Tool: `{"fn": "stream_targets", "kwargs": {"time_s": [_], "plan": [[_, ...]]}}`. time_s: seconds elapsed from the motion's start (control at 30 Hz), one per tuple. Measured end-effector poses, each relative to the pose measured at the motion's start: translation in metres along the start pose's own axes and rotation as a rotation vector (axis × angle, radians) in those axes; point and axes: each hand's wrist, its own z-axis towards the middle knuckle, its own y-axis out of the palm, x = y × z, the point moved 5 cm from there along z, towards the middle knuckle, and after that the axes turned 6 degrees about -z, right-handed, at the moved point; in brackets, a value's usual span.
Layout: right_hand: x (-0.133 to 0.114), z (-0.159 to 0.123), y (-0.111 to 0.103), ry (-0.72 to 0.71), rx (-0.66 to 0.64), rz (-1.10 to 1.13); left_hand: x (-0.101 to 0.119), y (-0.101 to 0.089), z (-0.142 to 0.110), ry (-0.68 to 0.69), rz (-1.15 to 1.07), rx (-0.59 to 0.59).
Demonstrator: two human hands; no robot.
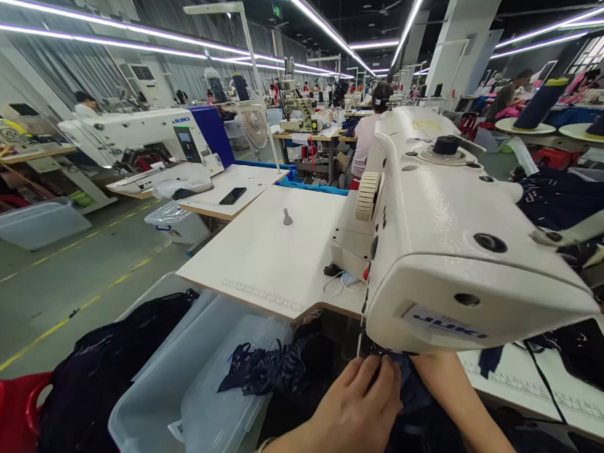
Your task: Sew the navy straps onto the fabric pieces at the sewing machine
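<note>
My left hand [357, 402] is at the needle end of a white sewing machine [461, 240], its fingers bent and pressed together on dark navy fabric [414, 418]. A bracelet circles its wrist. My right hand [433, 362] reaches in from the lower right. Its fingers are hidden under the machine head and behind the fabric, so their hold does not show. Dark fabric hangs below both hands. To the left, a bunch of narrow navy straps [270, 369] lies over the edge of a clear plastic bin [159, 387].
A white worktable [261, 251] carries a small grey metal piece [288, 217]. A phone [232, 196] lies on the adjoining table. Another sewing machine [150, 136] stands left. A dark garment pile [100, 371] and red stool [8, 407] are lower left. A person [366, 139] sits ahead.
</note>
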Motion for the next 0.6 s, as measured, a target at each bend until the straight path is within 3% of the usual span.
{"fn": "stream_targets", "kwargs": {"time_s": [0.17,0.6], "plan": [[0.0023,0.0096,0.004,-0.079,0.021,-0.042,0.001,0.001,0.0011,-0.009,0.035,0.005],[0.0079,0.0093,0.0031,-0.08,0.036,-0.073,0.0005,0.0088,0.0011,-0.059,-0.043,0.033]]}}
